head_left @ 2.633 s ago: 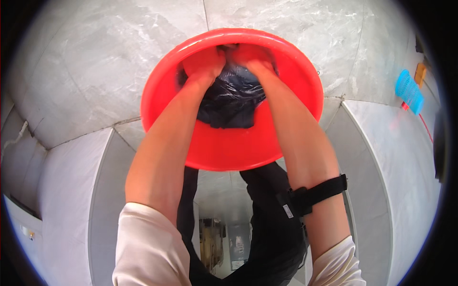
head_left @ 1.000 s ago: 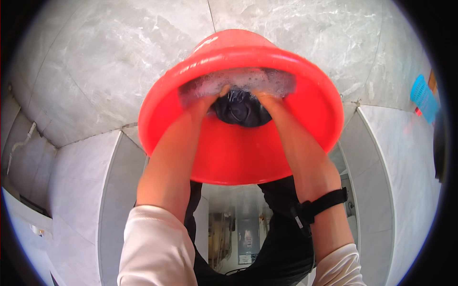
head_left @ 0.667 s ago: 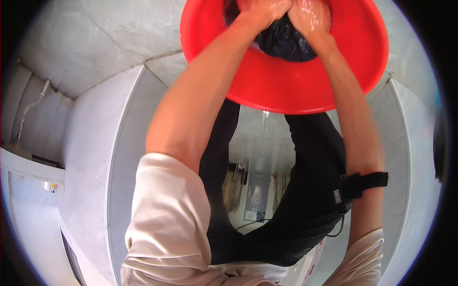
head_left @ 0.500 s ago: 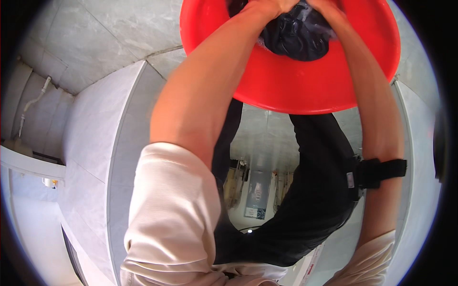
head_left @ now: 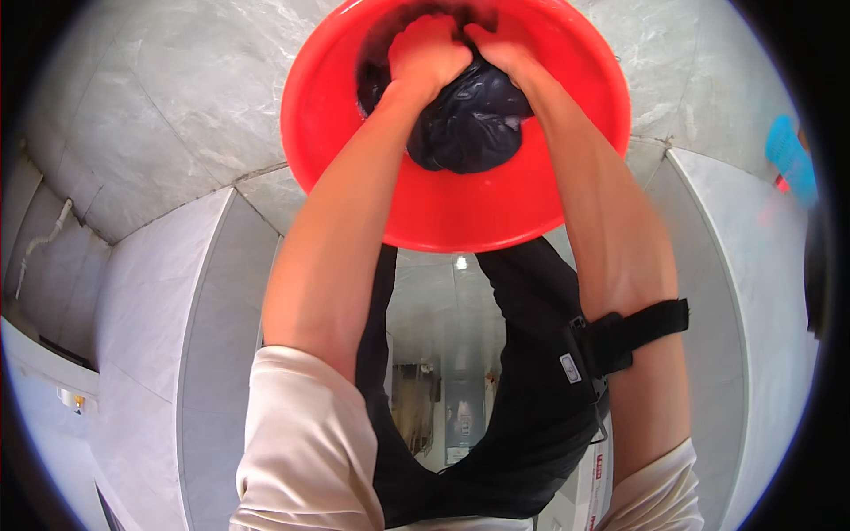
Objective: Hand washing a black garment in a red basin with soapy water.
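Observation:
Dark, wet laundry [head_left: 467, 133] lies bunched in a wide red basin [head_left: 469, 217], with more of it spread toward the far left side. My left hand [head_left: 429, 53] is closed on the cloth, knuckles up. Beside it, my right hand [head_left: 500, 44] grips the same dark cloth, its thumb toward the left hand. Some fingertips are hidden in the folds. What kind of garment it is, I cannot tell.
Below the basin are my legs in black trousers [head_left: 522, 425]. A black strap with a small device [head_left: 611, 341] circles my right forearm. Grey tiled low walls [head_left: 150, 292] stand on both sides. A blue object [head_left: 790, 159] is at the far right, and a white pipe [head_left: 44, 237] at the left.
The basin, hands and laundry now appear lower and further left as the view has shifted. Both hands have come fully into sight, and the blue object has appeared at the right.

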The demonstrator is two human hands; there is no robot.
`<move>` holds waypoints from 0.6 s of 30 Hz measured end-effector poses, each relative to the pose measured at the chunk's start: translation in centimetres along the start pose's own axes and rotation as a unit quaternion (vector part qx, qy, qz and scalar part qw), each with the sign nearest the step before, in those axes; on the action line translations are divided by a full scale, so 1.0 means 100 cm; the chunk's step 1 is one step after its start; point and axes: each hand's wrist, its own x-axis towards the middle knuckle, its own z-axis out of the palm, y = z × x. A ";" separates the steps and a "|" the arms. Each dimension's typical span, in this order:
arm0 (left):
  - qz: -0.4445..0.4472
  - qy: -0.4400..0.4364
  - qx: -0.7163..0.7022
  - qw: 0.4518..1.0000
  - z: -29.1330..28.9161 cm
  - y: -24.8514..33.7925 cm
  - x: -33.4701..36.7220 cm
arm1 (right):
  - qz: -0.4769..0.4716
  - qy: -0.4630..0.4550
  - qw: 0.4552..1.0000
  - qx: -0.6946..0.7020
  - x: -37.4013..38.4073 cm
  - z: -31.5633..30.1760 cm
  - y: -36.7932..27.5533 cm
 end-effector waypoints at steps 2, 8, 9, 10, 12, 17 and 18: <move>0.027 -0.017 -0.088 0.996 -0.006 0.003 -0.015 | -0.024 0.038 0.998 -0.045 -0.030 -0.041 -0.036; -0.060 0.054 -0.398 0.914 -0.025 0.009 -0.050 | -0.030 0.027 0.993 -0.109 -0.109 -0.086 -0.122; -0.097 0.059 -0.444 0.889 -0.027 0.014 -0.058 | -0.083 0.034 0.987 -0.134 -0.125 -0.084 -0.128; -0.150 0.004 -0.515 0.844 -0.035 0.027 -0.066 | -0.067 0.023 0.987 -0.146 -0.140 -0.084 -0.134; -0.180 -0.028 -0.548 0.816 -0.044 0.037 -0.072 | -0.050 0.018 0.990 -0.130 -0.158 -0.079 -0.149; -0.240 -0.129 -0.596 0.756 -0.049 0.049 -0.090 | 0.000 0.022 0.999 -0.033 -0.198 -0.088 -0.184; -0.239 -0.131 -0.597 0.755 -0.048 0.052 -0.092 | 0.002 0.005 1.000 -0.021 -0.207 -0.094 -0.189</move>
